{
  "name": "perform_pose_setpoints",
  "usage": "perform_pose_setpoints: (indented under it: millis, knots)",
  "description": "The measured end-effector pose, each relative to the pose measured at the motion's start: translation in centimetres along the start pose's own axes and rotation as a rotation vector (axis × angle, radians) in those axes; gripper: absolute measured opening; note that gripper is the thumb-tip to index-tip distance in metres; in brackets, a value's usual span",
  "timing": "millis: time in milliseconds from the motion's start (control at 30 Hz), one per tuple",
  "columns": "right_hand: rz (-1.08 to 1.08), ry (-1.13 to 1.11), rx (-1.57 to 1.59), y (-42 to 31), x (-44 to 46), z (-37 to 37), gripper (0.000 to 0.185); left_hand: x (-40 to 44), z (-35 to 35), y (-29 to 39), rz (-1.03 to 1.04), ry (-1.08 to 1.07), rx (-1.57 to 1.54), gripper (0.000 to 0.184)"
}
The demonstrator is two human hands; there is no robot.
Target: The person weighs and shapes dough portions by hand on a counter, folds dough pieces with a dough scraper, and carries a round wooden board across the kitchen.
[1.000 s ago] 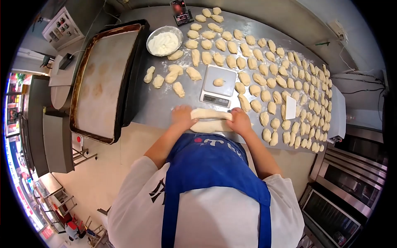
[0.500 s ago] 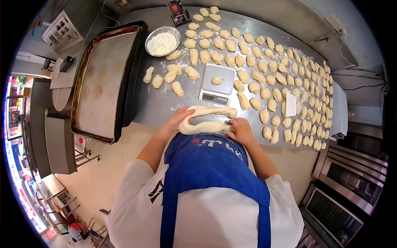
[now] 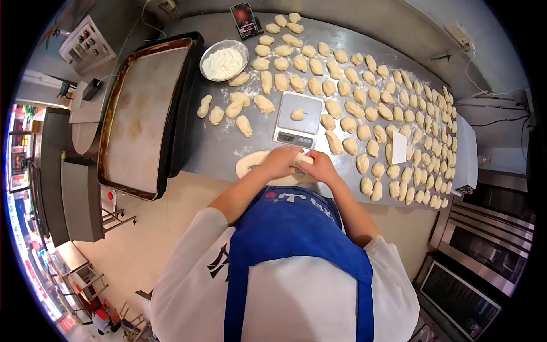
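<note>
A thick, pale rope of dough (image 3: 248, 164) lies folded in a loop at the table's near edge, its bend on the left. My left hand (image 3: 282, 161) has come over the loop and closes on the dough near its right end. Close beside it, my right hand (image 3: 320, 167) grips the end of the same rope; its fingertips are partly hidden. Just beyond my hands stands a digital kitchen scale (image 3: 297, 117) with one small dough piece (image 3: 297, 114) on its plate.
Rows of dough pieces (image 3: 363, 132) cover the table's right side, with a white card (image 3: 399, 147) among them. A bowl of flour (image 3: 223, 61) and a phone on a stand (image 3: 245, 21) are at the back left. Stacked baking trays (image 3: 142, 114) flank the table's left end.
My left hand has moved right, from the loop's bend to the rope's right end beside my right hand. My right hand has shifted slightly left and up.
</note>
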State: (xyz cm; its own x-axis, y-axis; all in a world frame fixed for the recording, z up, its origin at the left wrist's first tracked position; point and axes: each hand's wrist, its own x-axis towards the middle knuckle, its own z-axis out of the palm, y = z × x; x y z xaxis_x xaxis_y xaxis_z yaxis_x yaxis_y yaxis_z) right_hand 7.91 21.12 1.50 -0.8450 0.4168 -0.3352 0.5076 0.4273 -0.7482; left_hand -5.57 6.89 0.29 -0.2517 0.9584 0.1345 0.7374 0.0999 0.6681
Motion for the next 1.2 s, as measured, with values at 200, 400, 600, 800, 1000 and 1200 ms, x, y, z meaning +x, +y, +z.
perform_pose_setpoints:
  millis: [200, 400, 600, 800, 1000, 1200]
  knots:
    - [-0.317, 0.136, -0.256, 0.6, 0.4, 1.9, 0.051, 0.0, -0.6, -1.4, -0.236, -0.325, -0.100, 0.035]
    - [0.031, -0.157, -0.584, -1.2, 2.1, 1.6, 0.027, -2.2, -4.3, -5.2, -0.077, -0.290, 0.394, 0.026]
    - [-0.104, -0.318, -0.430, -1.7, 1.8, 1.7, 0.028, -2.4, -5.1, -2.2, -0.383, -0.500, 0.535, 0.030]
    - [-0.280, -0.384, -0.704, -3.0, 2.7, 1.0, 0.025, 0.4, -1.1, -2.1, -0.235, -0.456, -0.199, 0.046]
    - [-0.516, -0.215, -0.729, -3.1, 3.0, 0.5, 0.012, 3.6, -1.1, -1.4, -0.446, -0.722, -0.534, 0.032]
    - [-0.426, -0.153, -0.731, -2.8, 1.6, -0.7, 0.010, 4.1, -1.0, 0.7, -0.305, -0.645, 0.218, 0.028]
